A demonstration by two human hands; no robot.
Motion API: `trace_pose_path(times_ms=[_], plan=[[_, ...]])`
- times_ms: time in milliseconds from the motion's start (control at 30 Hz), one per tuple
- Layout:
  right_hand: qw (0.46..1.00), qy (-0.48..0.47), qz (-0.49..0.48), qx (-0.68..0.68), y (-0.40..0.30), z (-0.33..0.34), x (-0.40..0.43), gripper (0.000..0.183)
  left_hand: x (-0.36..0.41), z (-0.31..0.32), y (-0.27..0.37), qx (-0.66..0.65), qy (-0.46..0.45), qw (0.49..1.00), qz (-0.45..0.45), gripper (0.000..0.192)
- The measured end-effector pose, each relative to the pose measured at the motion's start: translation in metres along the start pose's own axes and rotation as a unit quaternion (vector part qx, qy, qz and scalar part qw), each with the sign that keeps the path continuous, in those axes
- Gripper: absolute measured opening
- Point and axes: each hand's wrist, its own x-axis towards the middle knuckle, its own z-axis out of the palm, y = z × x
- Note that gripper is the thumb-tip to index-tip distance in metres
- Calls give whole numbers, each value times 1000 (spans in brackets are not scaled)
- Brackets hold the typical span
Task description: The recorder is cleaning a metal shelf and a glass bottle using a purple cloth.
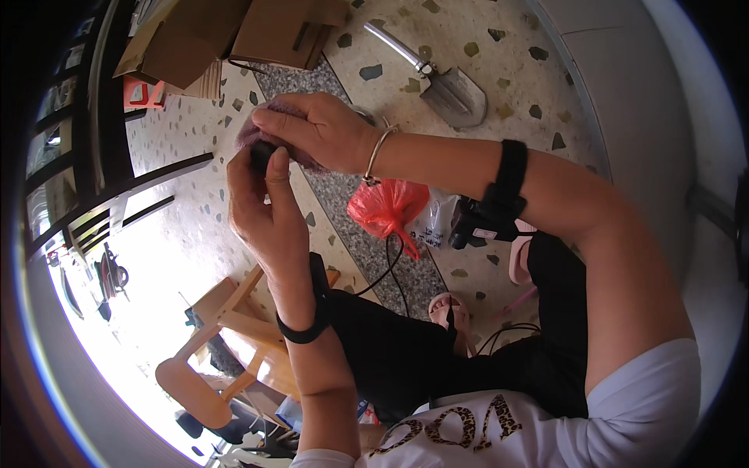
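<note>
My left hand [263, 216] grips a small black object [263, 154] between thumb and fingers; most of it is hidden, so its kind cannot be told. My right hand [330, 131] presses a purple-grey cloth [250, 130] around the object's far side. Both hands meet over the floor, left of centre. Under my right wrist, a tied red plastic bag [387, 206] lies on the floor beside a clear plastic bag [436, 216] that bears writing. A folding shovel [453, 96] with a metal handle lies farther off.
Open cardboard boxes [193, 47] stand at the upper left. A black metal rack [99, 152] runs along the left side. Near my left forearm is a wooden chair [246, 327]. Black cables [402, 251] trail over the terrazzo floor [374, 38] by my sandalled feet [453, 310].
</note>
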Motion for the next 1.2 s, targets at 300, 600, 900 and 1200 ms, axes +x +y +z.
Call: trace_pose_path(times_ms=[300,600,900,1200], plan=[[984,20,-4,-175,51,-29,23,36,5,2,-7,-34,-5,999,22,26],[903,138,49,-403,96,-100,22,44,16,-5,-8,-9,-93,990,103,19],[916,231,-44,-326,43,-133,17,50,8,-6,11,-1,-105,986,133,33],[992,78,-92,-31,-50,-41,4,50,5,6,8,23,-63,997,26,30]])
